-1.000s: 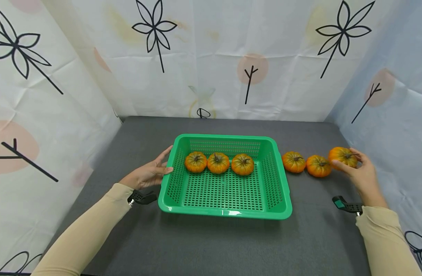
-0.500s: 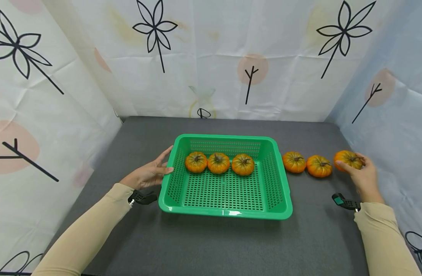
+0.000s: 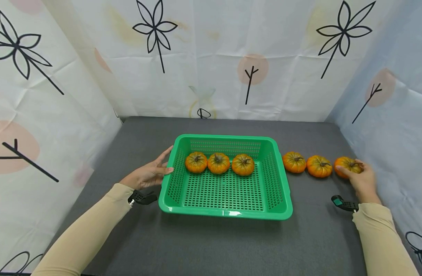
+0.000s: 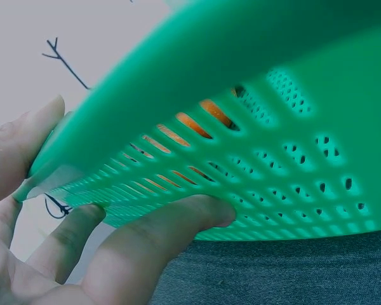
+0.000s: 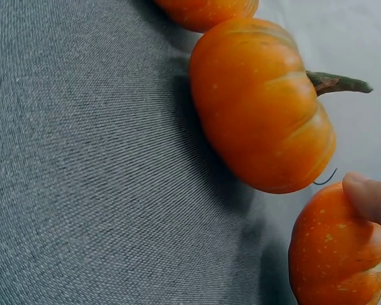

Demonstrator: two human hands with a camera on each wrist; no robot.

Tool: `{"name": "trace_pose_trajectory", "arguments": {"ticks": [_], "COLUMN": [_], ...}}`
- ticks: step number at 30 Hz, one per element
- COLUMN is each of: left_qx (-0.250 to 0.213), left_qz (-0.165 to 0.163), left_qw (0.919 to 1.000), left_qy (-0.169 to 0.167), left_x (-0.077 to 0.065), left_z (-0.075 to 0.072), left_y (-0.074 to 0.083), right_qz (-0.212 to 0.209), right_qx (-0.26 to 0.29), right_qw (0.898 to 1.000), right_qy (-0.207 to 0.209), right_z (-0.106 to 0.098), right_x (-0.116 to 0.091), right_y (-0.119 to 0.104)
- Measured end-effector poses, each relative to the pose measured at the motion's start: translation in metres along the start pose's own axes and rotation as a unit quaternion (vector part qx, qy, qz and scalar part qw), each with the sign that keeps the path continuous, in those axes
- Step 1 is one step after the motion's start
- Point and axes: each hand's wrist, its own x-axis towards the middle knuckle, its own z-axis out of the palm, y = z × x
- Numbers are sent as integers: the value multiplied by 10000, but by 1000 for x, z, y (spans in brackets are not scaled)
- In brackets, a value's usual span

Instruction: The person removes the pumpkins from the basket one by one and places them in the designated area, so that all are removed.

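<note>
My left hand (image 3: pixel 150 172) holds the left side of a green perforated plastic basket (image 3: pixel 225 214). In the left wrist view its thumb (image 4: pixel 41 127) lies at the basket's rim, and the fingers (image 4: pixel 171 229) press on the slotted outer wall. At the right, my right hand (image 3: pixel 363 180) grips a small orange pumpkin (image 3: pixel 345 167) by its sides, close over the table. Next to that pumpkin sits a second pumpkin (image 5: pixel 260 105) with a green stem, and a third pumpkin (image 3: pixel 294 162) stands by the basket's right wall.
Inside the basket, along its middle, three more small pumpkins (image 3: pixel 218 163) stand in a row. A dark grey cloth (image 3: pixel 211 249) covers the table. Pale fabric walls (image 3: pixel 211 69) with plant drawings close in the back and both sides.
My right hand has lowered the held pumpkin toward the table, at the right end of the row beside the basket. The left hand and basket have stayed in place.
</note>
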Motion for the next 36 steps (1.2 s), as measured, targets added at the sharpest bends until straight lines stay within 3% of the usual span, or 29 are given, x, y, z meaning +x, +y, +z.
{"name": "trace_pose_trajectory", "arguments": {"ticks": [36], "left_qx": [50], "left_qz": [12], "left_qw": [10000], "left_qy": [-15], "left_x": [-1], "left_z": [1], "left_y": [0], "right_qz": [-89], "right_qx": [-283], "right_qw": [9991], "right_qy": [-315], "right_z": [4], "right_x": [6], "right_y": [5]}}
